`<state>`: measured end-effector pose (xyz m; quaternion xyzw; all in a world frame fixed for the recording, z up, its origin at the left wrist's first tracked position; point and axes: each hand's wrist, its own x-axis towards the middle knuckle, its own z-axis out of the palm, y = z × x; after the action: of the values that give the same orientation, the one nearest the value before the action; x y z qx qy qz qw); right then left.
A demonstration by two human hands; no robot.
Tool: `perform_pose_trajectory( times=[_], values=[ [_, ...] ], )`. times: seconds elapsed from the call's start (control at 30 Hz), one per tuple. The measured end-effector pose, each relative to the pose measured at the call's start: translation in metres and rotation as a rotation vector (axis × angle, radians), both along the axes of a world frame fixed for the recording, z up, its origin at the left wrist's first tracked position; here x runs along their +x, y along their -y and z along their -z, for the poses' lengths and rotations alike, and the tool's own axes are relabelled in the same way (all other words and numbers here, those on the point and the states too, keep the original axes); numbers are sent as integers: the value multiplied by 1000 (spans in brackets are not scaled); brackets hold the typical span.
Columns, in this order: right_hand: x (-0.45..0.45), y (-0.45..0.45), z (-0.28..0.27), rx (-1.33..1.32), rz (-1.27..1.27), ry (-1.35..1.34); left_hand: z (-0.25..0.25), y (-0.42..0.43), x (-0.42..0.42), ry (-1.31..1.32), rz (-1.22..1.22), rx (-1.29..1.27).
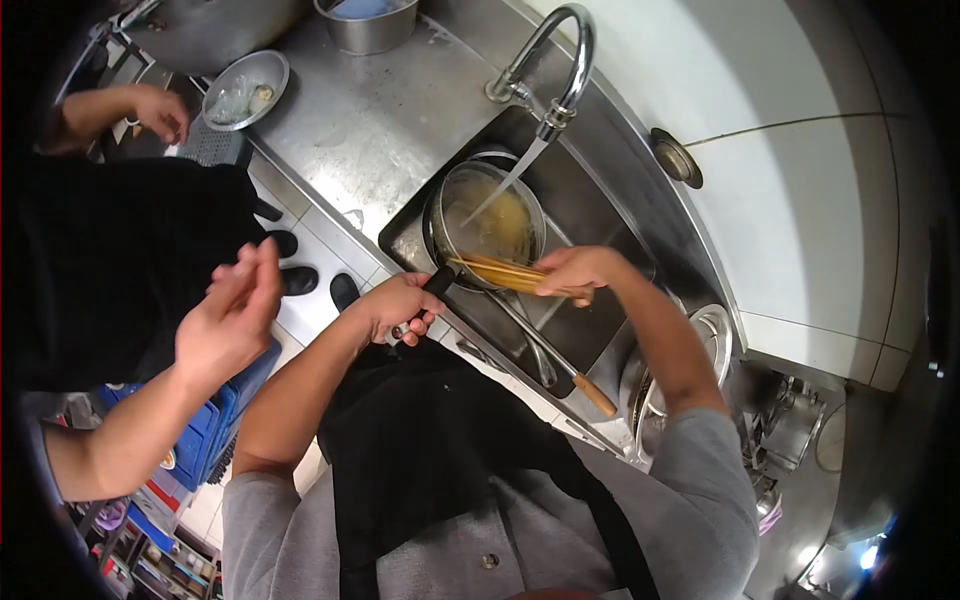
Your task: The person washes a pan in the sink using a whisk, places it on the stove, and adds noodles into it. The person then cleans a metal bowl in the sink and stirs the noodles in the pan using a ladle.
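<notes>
My left hand (405,306) is wrapped round the black handle of a round metal saucepan (541,215), which sits in the sink (625,250). Cloudy, yellowish water (505,222) partly fills the pan, and a stream from the faucet (578,75) runs into it. In my right hand (578,273) is a bundle of thin bamboo sticks (500,270), its far end over the pan's near rim. Whether the sticks are bound together is hidden by my fingers. Just below, a utensil with a wooden handle (595,395) leans across the sink's near edge.
A co-worker in a black apron (120,270) stands at the left, both hands (230,320) raised. On the steel counter (400,110) are a metal bowl with a plastic bag (240,92) and a deep metal container (368,28). Metal bowls (708,340) stand right of the sink.
</notes>
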<state>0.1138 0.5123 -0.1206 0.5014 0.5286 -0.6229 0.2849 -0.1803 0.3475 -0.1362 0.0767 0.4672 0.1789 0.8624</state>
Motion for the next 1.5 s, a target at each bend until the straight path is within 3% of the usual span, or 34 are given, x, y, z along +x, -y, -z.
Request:
perform_pose_trajectory(
  times=[0.07, 0.1, 0.17, 0.2, 0.27, 0.4, 0.47, 0.5, 0.57, 0.7, 0.77, 0.93, 1.0, 1.07, 1.13, 1.17, 1.23, 1.3, 1.47, 1.5],
  values=[
    [24, -31, -8, -83, -385, 355, -3, 0, 1, 3, 0, 5],
    [32, -45, 2, -73, -379, 348, -4, -1, 2, -6, -2, 10],
    [43, -67, 34, 542, -866, 392, -2, 1, 2, -21, 9, 15],
    [36, -68, 37, 549, -854, 389, -1, 1, 2, -29, 18, 21],
    [14, -60, 45, 1109, -709, 427, -2, 3, 4, -77, 23, 47],
    [19, -35, 53, 1050, -654, 457, -1, 4, 4, -69, 46, 49],
    [12, 0, 14, 717, -863, 470, -3, 5, 5, -58, 52, 53],
    [5, 7, -7, 727, -845, 474, 1, 5, 6, -67, 48, 58],
    [-10, 14, -38, 243, -581, 241, 3, 5, 6, -74, 42, 57],
    [-36, -23, 7, 237, -402, 22, 3, 3, 6, -68, 61, 81],
    [-34, -34, 42, 594, 73, -80, -1, 2, 6, -65, 72, 81],
    [13, -2, 83, 520, 394, 92, 2, 4, 8, -73, 63, 75],
    [27, 8, 107, 705, 298, 195, 1, 4, 9, -75, 62, 80],
    [-1, 17, 104, 691, 217, 218, -4, 4, 10, -93, 81, 84],
    [-28, 28, 100, 846, 61, 3, 3, 4, 11, -101, 88, 81],
    [-31, 31, 91, 845, 65, 2, 6, 4, 11, -107, 91, 81],
    [-39, 37, 48, 570, -33, -142, 5, 5, 10, -111, 92, 114],
    [-7, 30, 8, 124, -69, -70, 0, 6, 11, -109, 82, 127],
    [52, -8, 11, 207, -404, 305, -1, 8, 12, -111, 68, 122],
    [55, -22, 35, 460, -506, 365, -2, 7, 11, -111, 66, 121]
  ],
)
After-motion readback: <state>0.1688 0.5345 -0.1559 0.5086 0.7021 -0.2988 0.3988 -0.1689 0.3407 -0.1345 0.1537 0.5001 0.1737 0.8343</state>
